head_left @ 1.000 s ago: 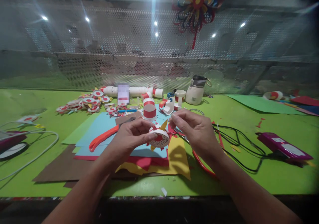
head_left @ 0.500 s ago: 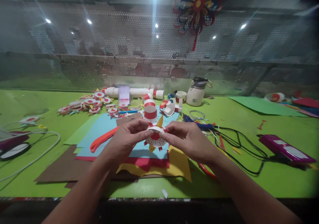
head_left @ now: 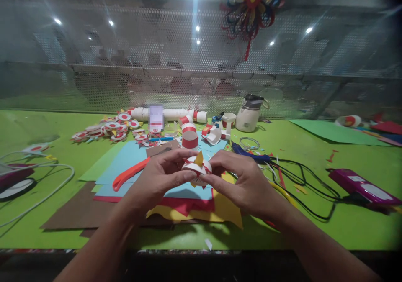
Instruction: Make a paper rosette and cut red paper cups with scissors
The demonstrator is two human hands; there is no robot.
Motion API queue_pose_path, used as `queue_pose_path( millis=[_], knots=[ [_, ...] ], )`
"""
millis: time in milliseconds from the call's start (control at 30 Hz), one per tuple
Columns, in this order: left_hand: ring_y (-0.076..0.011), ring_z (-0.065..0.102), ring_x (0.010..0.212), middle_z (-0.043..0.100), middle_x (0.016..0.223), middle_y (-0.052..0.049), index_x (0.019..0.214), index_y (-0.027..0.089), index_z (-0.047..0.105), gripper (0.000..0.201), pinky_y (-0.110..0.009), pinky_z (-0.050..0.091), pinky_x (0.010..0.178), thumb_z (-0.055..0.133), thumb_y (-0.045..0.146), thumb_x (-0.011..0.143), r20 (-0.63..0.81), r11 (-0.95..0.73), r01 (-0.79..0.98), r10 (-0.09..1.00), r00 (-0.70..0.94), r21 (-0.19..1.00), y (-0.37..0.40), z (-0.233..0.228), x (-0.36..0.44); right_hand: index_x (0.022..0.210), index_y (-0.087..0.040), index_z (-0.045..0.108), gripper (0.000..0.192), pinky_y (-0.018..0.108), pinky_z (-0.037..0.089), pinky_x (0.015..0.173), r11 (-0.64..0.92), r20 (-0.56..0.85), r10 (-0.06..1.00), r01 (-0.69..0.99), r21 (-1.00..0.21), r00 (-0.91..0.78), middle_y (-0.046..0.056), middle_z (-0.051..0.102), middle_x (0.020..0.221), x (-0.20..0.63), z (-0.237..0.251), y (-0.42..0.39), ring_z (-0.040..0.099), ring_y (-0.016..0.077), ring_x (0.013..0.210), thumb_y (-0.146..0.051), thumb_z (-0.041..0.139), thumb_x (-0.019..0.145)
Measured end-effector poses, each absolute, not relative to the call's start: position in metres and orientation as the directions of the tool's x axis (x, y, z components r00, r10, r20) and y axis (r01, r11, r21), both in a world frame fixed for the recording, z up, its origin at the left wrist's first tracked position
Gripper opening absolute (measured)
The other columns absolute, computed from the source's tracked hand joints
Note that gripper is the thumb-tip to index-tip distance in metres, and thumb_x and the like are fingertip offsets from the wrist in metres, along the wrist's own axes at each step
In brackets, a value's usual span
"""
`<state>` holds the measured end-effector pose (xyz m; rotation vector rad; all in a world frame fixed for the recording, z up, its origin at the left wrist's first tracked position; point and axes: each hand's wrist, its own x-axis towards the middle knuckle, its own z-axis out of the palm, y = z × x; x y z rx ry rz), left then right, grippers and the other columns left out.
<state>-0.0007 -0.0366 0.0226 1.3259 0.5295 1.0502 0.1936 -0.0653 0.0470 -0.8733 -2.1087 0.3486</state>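
Observation:
Between both hands, above the stacked coloured paper, is a small paper-cup turtle (head_left: 197, 167) with a white body, red bits and a pointed yellow piece standing up. My left hand (head_left: 169, 173) pinches its left edge, thumb in front and fingers behind. On the other side, my right hand (head_left: 237, 179) grips the right edge the same way, thumb tip close to the left thumb. The fingers cover much of the turtle's rim. Just behind it stands a red-and-white paper cup (head_left: 189, 136). Under my hands lie light-blue sheets (head_left: 121, 160).
An orange-red curved tool (head_left: 130, 174) lies left of my hands. A blue glue gun (head_left: 249, 152) with black cable sits right, near a purple device (head_left: 364, 188). Similar paper turtles (head_left: 111, 127) are heaped back left. A white bottle (head_left: 247, 116) stands behind.
The turtle has been tilted in my hands: its dotted face shows less, and its top with the yellow point now faces me more. Both hands keep their hold.

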Motion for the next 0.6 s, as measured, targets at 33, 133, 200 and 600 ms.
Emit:
queue_pose_path(
  millis=[33,133,200,600],
  knots=[
    [-0.0169,0.067,0.078,0.073,0.085,-0.003,0.099,0.020,0.065,0.026,-0.029,0.052,0.075,0.070,0.015,0.073,0.227,-0.087,-0.298,0.849,0.476,0.951,-0.0378,0.0236,0.0003,0.074,-0.015,0.059,0.018,0.026,0.039,0.063,0.726,0.583,0.685,0.477,-0.495,-0.437,0.000,0.055,0.071,0.1932,0.0464,-0.0659,0.049,0.0112,0.064,-0.029,0.060,0.085],
    [-0.0164,0.066,0.077,0.072,0.083,-0.003,0.092,0.018,0.066,0.018,-0.027,0.051,0.074,0.069,0.017,0.074,0.235,-0.099,-0.289,0.842,0.486,0.952,-0.0408,0.0273,0.0033,0.072,-0.015,0.058,0.019,0.027,0.038,0.063,0.724,0.584,0.682,0.514,-0.459,-0.439,0.000,0.054,0.069,0.1922,0.0448,-0.0675,0.048,0.0120,0.063,-0.029,0.060,0.085],
    [-0.0158,0.065,0.078,0.070,0.084,-0.003,0.091,0.018,0.066,0.015,-0.027,0.050,0.074,0.068,0.018,0.076,0.241,-0.116,-0.271,0.840,0.486,0.955,-0.0420,0.0292,0.0044,0.073,-0.015,0.058,0.018,0.027,0.037,0.062,0.724,0.594,0.679,0.528,-0.444,-0.431,0.000,0.053,0.069,0.1915,0.0441,-0.0679,0.047,0.0121,0.063,-0.028,0.060,0.085],
    [-0.0150,0.058,0.084,0.062,0.090,-0.003,0.092,0.019,0.059,0.015,-0.028,0.045,0.079,0.064,0.018,0.079,0.258,-0.136,-0.265,0.823,0.506,0.955,-0.0398,0.0242,0.0049,0.070,-0.015,0.053,0.018,0.026,0.037,0.059,0.764,0.671,0.614,0.527,-0.373,-0.416,0.000,0.051,0.067,0.1896,0.0418,-0.0688,0.046,0.0123,0.063,-0.023,0.062,0.084]
  ],
)
